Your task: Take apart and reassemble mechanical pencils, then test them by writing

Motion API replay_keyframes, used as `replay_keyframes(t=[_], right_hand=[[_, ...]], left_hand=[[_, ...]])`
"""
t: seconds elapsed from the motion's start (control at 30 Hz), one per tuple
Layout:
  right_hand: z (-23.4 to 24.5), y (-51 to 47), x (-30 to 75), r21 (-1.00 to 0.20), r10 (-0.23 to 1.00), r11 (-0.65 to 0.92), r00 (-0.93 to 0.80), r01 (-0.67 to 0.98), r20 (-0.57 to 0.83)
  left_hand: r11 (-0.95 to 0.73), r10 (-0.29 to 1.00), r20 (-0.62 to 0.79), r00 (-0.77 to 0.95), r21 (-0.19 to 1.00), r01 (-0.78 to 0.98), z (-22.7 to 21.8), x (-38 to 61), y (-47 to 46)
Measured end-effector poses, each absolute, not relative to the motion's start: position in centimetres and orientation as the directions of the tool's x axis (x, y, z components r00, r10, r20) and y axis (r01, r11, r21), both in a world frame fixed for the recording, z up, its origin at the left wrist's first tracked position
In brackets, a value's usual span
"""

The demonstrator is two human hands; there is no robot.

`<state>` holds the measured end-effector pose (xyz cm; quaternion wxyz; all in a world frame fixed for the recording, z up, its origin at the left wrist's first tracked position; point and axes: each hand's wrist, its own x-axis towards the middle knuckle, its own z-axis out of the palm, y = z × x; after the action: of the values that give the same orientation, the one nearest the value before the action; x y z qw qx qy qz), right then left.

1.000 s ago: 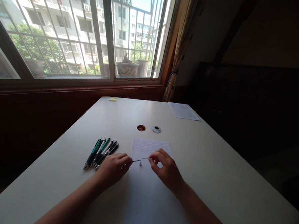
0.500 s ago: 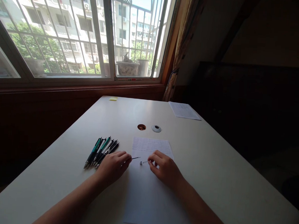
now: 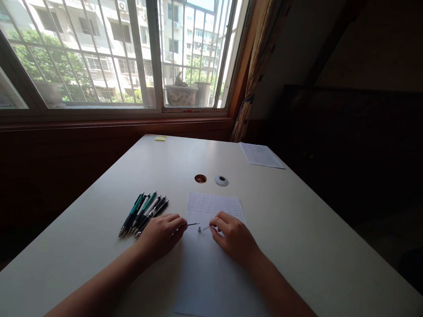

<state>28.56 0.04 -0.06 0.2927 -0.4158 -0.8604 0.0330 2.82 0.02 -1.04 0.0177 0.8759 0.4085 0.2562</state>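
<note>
Head view. At the centre of the frame, the left hand (image 3: 162, 232) pinches a dark refill (image 3: 194, 224); the right hand (image 3: 234, 235) pinches a thin pale piece (image 3: 205, 228), too small to identify. The pale piece lies just right of the refill's free tip and slightly lower, apart from it, its free end pointing left and downward. The refill's long axis runs nearly across the frame, pointing right, slightly upward. A small cone (image 3: 199, 230) sits below the gap, on the sheet (image 3: 212, 281).
</note>
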Motion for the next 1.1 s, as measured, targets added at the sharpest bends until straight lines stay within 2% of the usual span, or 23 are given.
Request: replay_keyframes(t=[0.23, 0.4, 0.87, 1.1], right_hand=[[0.0, -0.5, 27.9, -0.456, 0.762, 0.643, -0.449, 0.616, 0.468], [0.3, -0.9, 27.4, -0.510, 0.741, 0.670, -0.446, 0.540, 0.501], [0.0, -1.3, 27.0, -0.618, 0.723, 0.686, -0.461, 0.385, 0.515], [0.2, -1.2, 27.1, -0.611, 0.739, 0.671, -0.450, 0.420, 0.502]], left_hand=[[-0.681, 0.723, 0.456, 0.518, 0.347, 0.645, -0.6, 3.1, -0.2], [-0.703, 0.711, 0.446, 0.544, 0.420, 0.574, -0.6, 3.2, -0.2], [-0.752, 0.659, 0.468, 0.589, 0.411, 0.515, -0.7, 3.7, -0.5], [-0.744, 0.668, 0.492, 0.559, 0.411, 0.527, -0.6, 3.5, -0.4]])
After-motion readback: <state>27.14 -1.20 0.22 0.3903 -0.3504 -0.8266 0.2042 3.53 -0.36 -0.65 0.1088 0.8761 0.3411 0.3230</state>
